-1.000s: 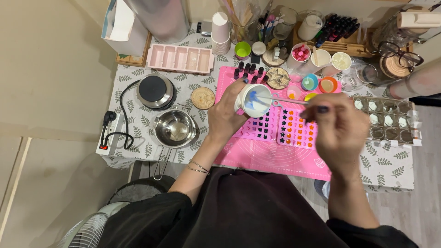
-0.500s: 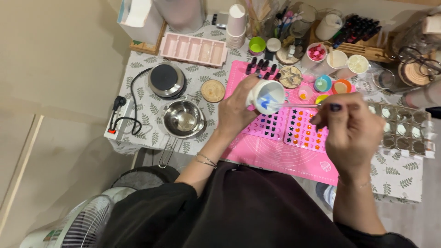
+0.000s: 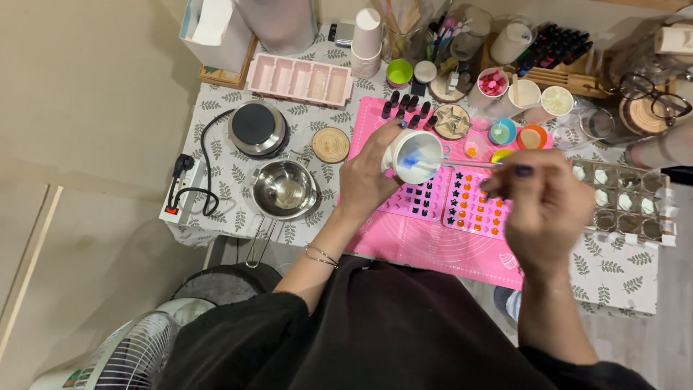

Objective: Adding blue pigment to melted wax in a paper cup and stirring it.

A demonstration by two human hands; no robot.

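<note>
Since before, little has moved: left hand (image 3: 372,177) still clasps the white cup (image 3: 413,155), right hand (image 3: 545,206) pinches the thin stick (image 3: 462,164) inside it.

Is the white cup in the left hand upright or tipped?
Tipped. The white cup, held by the left hand, shows its mouth and blue-smeared inside to the camera; a thin stick from the right hand reaches in.

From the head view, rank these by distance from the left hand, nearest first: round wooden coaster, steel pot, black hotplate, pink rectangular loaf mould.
Measured from the left hand:
1. Round wooden coaster, just to its left.
2. Steel pot, further left, near the table's front edge.
3. Black hotplate and pink rectangular loaf mould, left and behind: too close to call.
</note>
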